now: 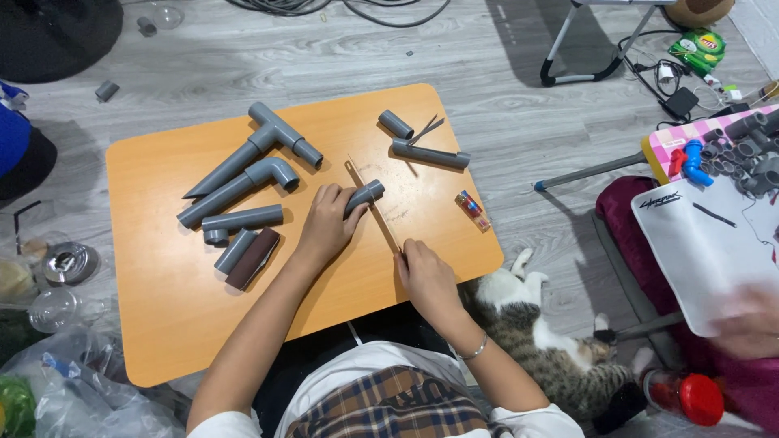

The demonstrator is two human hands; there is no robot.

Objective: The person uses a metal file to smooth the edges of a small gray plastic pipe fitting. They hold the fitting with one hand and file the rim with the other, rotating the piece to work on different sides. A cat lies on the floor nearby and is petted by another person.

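Fingers (345, 203) around short grey pipe (364, 195), axis up-right.

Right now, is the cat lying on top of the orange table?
No, the cat lies on the grey floor beside the orange table, close to the person's right hand.

Even, soft indoor light fills the room, bright with no harsh glare. Short, faint shadows sit beside the grey plastic pipes (243, 188) on the orange wooden table (162, 308). A blurred hand (751, 320) smears at the right edge.
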